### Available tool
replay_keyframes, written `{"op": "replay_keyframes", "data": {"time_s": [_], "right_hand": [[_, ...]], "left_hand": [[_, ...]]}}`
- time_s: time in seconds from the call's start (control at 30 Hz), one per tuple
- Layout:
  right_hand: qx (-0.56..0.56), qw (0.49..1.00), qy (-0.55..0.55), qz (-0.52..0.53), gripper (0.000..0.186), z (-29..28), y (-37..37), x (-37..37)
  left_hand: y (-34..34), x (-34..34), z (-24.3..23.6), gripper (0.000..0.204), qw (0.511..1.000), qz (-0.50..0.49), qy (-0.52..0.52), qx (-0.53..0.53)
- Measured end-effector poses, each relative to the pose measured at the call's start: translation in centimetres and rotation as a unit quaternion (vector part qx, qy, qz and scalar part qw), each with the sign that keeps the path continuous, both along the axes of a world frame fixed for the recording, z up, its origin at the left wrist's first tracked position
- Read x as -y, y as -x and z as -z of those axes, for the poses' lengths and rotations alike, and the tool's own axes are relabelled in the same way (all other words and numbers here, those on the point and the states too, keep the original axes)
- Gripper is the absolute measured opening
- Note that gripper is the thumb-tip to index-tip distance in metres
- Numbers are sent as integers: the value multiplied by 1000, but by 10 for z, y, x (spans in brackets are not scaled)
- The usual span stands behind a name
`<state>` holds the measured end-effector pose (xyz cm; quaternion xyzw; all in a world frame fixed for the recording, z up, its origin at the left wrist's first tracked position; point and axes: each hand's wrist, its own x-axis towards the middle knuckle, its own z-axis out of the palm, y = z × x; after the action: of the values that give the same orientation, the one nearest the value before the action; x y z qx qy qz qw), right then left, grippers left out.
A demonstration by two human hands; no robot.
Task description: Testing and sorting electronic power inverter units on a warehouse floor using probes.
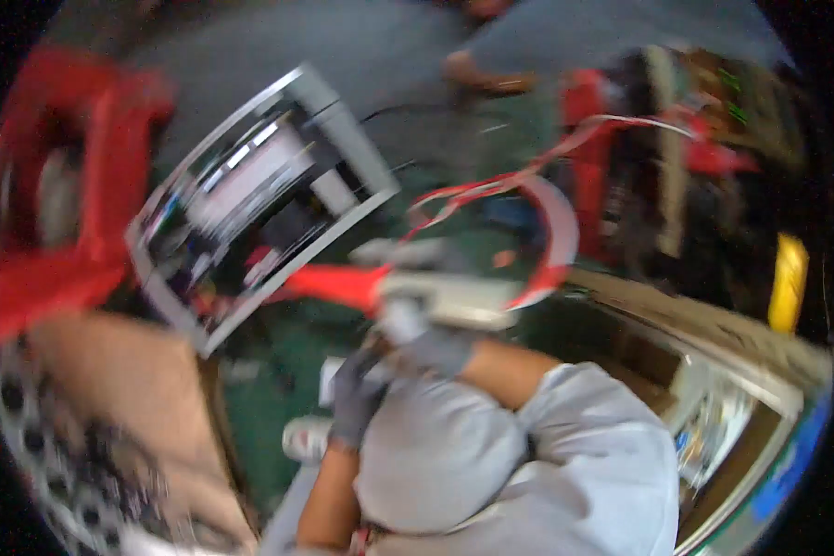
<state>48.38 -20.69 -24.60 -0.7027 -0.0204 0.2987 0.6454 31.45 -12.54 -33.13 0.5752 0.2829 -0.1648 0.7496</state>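
My left hand [355, 400], in a dark grey glove, is closed near the middle of the view. Close beside it, my right hand [437, 350] in a lighter grey glove is bent inward. A small pale object [401, 321] shows at the right fingertips, too smeared to name. Just beyond the hands lies a long red and cream plastic part [449, 301]. A curved red and white band [558, 236] rises at its right end. My bent knee [435, 454], in light grey cloth, is below the hands.
A grey-framed open cabinet [357, 148] with parts inside stands tilted at far left. Further left are a red plastic frame [102, 185] and a cardboard sheet [125, 389]. A box [704, 320] is at right, near a yellow strip [788, 283]. Another person's bare skin [482, 79] shows at the top.
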Motion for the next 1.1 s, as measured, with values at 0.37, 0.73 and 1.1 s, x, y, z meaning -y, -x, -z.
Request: {"op": "replay_keyframes", "data": {"time_s": [0.37,0.73,1.1], "right_hand": [[247,958,-129,70,46,8,-31,-28],[238,951,-141,136,46,65,-56,-68],[361,914,-146,113,12,46,-57,-94]], "left_hand": [[-4,3,-17,34,982,-146,111,-45],[-4,1,-15,32,970,-165,175,-40],[0,0,3,30,982,-133,119,-68]]}}
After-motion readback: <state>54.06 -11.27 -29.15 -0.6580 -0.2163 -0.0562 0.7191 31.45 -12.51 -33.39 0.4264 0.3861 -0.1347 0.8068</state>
